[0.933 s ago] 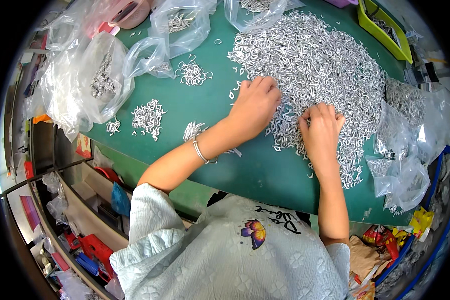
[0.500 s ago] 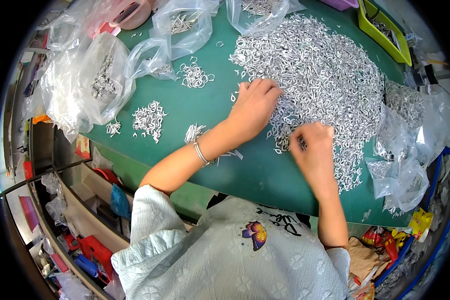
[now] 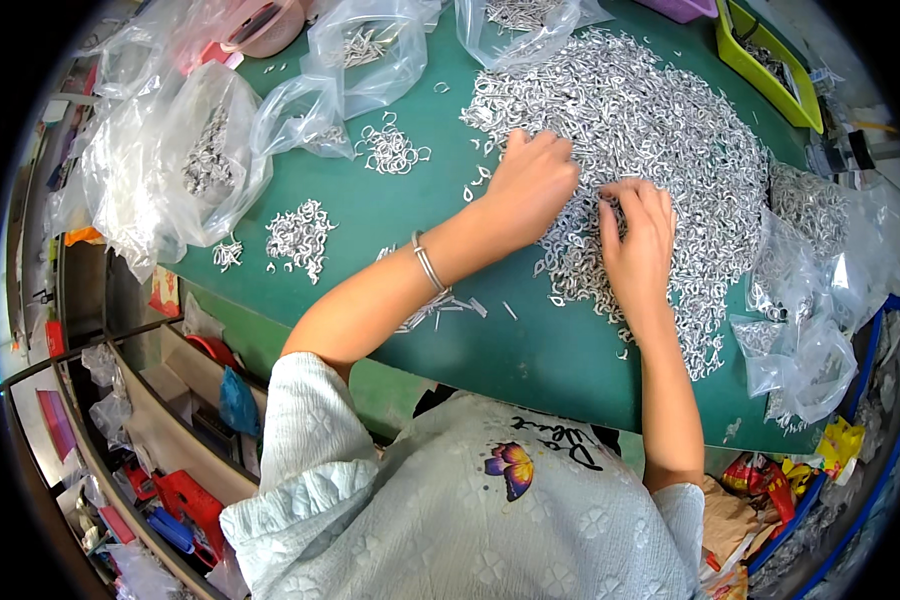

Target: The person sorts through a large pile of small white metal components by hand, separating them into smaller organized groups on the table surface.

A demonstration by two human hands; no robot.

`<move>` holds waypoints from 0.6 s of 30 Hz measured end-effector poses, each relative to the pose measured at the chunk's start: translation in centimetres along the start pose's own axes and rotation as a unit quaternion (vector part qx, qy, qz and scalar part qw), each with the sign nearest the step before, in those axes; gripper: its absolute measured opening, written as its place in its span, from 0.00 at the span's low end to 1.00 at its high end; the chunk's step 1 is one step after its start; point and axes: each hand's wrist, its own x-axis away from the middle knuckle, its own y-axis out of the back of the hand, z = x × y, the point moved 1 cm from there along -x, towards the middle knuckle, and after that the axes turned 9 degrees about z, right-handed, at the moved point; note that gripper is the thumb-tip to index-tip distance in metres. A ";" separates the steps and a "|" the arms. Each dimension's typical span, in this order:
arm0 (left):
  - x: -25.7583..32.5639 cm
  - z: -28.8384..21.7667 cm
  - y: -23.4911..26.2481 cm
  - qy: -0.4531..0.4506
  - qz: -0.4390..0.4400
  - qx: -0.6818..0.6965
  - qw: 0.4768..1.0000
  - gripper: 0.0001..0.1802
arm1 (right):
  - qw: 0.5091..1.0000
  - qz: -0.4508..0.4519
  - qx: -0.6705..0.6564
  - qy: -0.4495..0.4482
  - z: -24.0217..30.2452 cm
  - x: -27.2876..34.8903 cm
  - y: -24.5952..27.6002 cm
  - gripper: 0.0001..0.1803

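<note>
A wide pile of small silvery metal pieces (image 3: 700,170), many shaped like little hooks and loops, spreads over the green table (image 3: 530,340). At the pile's left edge, my left hand (image 3: 536,190) is closed, its knuckles up and fingertips curled down out of sight. Whether a piece is between those fingers I cannot make out. My right hand (image 3: 638,235) lies on the near part of the pile to the right, fingers bent forward among the pieces and thumb held apart; I see nothing gripped in it.
Smaller heaps of metal rings (image 3: 392,150), hooks (image 3: 300,240) and short pins (image 3: 227,254) lie at the left. Clear plastic bags (image 3: 135,190) of parts stand along the far left, with more bags (image 3: 795,340) at the right. A yellow-green basket (image 3: 770,65) sits far right.
My right hand has moved forward from the near edge into the pile, its fingers opening out. My left hand has shifted slightly right and forward, and that forearm now covers part of the small pin heap.
</note>
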 end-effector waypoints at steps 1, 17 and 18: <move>-0.3 0.0 0.3 -0.011 0.017 -0.015 1.000 0.02 | 1.000 0.000 0.027 0.004 -0.4 -0.6 -0.7 0.05; 7.0 -2.5 4.6 -0.077 0.095 0.102 0.987 0.06 | 0.994 0.100 0.001 -0.047 -1.3 3.0 3.5 0.11; 8.5 -2.9 4.2 -0.090 0.150 0.097 0.980 0.07 | 0.993 0.111 0.006 -0.030 -0.9 4.0 3.6 0.12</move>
